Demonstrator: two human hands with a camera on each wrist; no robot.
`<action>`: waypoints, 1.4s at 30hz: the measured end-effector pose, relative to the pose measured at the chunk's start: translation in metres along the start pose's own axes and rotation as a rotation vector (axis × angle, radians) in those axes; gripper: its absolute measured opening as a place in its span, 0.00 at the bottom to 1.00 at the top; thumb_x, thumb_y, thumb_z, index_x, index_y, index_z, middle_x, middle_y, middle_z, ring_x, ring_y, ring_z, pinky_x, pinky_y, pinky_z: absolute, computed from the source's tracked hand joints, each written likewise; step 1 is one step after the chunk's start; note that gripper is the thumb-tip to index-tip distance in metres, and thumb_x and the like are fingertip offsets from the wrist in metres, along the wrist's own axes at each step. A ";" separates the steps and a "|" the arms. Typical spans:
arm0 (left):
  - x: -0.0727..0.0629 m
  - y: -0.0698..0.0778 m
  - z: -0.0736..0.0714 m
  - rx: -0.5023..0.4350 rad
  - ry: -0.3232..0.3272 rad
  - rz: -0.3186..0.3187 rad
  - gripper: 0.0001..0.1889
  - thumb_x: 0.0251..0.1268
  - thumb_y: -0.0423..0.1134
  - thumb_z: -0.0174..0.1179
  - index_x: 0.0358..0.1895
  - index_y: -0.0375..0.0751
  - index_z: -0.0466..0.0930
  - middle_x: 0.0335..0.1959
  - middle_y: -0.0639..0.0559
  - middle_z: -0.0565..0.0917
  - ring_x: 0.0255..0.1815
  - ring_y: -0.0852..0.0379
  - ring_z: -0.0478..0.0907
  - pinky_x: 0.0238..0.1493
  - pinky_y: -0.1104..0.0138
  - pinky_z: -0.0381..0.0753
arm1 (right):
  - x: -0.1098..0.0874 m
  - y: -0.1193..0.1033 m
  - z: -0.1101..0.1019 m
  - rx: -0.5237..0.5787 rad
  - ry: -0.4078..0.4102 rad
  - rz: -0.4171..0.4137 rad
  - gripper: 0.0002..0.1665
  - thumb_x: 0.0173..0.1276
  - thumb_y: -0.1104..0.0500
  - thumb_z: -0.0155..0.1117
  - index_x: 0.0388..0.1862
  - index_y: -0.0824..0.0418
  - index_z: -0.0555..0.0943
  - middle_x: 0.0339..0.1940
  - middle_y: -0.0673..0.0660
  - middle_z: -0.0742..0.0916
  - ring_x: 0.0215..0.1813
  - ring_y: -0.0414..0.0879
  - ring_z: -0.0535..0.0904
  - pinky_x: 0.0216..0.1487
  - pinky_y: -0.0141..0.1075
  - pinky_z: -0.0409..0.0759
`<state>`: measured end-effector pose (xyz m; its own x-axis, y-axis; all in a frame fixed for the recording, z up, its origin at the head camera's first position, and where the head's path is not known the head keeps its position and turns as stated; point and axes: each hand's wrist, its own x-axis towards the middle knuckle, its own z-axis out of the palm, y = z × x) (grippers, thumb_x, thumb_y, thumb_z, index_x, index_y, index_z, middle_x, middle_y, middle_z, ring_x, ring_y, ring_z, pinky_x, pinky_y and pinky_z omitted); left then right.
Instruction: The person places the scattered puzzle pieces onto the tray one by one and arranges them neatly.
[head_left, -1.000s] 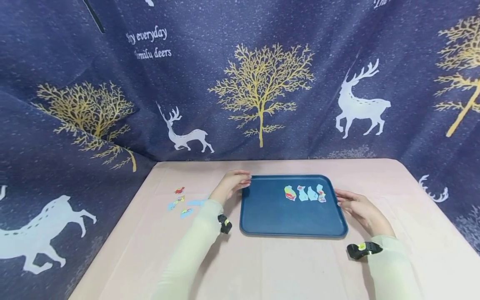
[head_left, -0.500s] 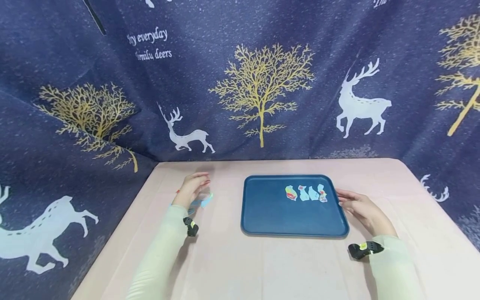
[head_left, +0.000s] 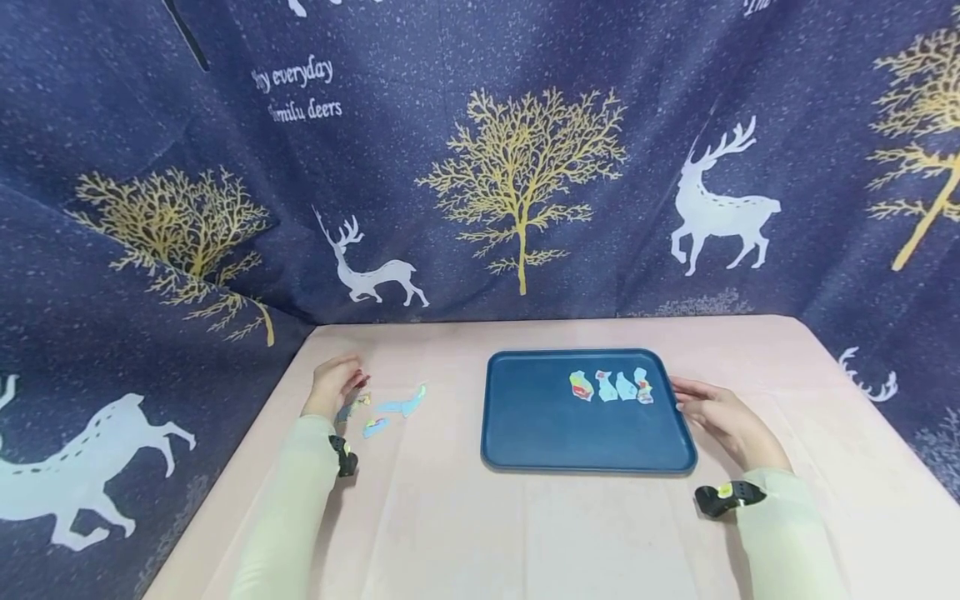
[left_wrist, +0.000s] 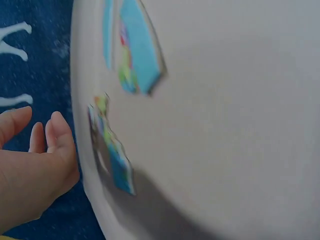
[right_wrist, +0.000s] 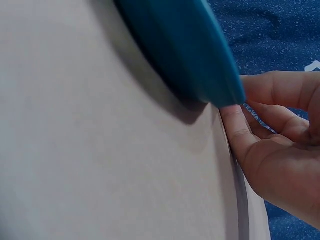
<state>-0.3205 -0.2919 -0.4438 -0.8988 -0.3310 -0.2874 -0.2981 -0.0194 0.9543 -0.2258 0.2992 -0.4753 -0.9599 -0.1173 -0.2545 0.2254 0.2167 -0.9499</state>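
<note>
My left hand (head_left: 332,387) is at the left side of the table, its fingertips beside a small red puzzle piece (head_left: 363,381). In the left wrist view the thumb and fingers of the left hand (left_wrist: 37,167) are apart, and no piece shows between them. Close by lie a multicoloured piece (left_wrist: 116,160) and a light-blue piece with a coloured edge (left_wrist: 142,47). My right hand (head_left: 731,423) holds the right rim of a dark blue tray (head_left: 570,442), with thumb and index finger at the rim in the right wrist view. Several irregular pieces (head_left: 606,387) stand in a row on the tray.
A light-blue piece (head_left: 405,406) and a smaller blue piece (head_left: 375,427) lie on the pink tablecloth (head_left: 450,517) between the left hand and the tray. A dark blue curtain (head_left: 480,208) with deer and trees hangs behind the table.
My left hand has moved left, from the tray's upper-left corner across to the loose pieces near the red one. The right hand stays at the tray's rim.
</note>
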 end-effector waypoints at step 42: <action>-0.003 -0.017 0.001 0.510 0.137 0.071 0.14 0.54 0.23 0.64 0.45 0.25 0.79 0.41 0.34 0.83 0.32 0.51 0.80 0.34 0.68 0.83 | -0.003 -0.001 0.001 0.020 0.014 -0.021 0.40 0.63 0.71 0.51 0.74 0.72 0.52 0.72 0.74 0.61 0.56 0.37 0.71 0.55 0.23 0.76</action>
<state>-0.3129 -0.2900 -0.4589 -0.8825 -0.4354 -0.1778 -0.3870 0.4576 0.8005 -0.2232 0.2980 -0.4742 -0.9668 -0.1081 -0.2317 0.2080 0.1949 -0.9585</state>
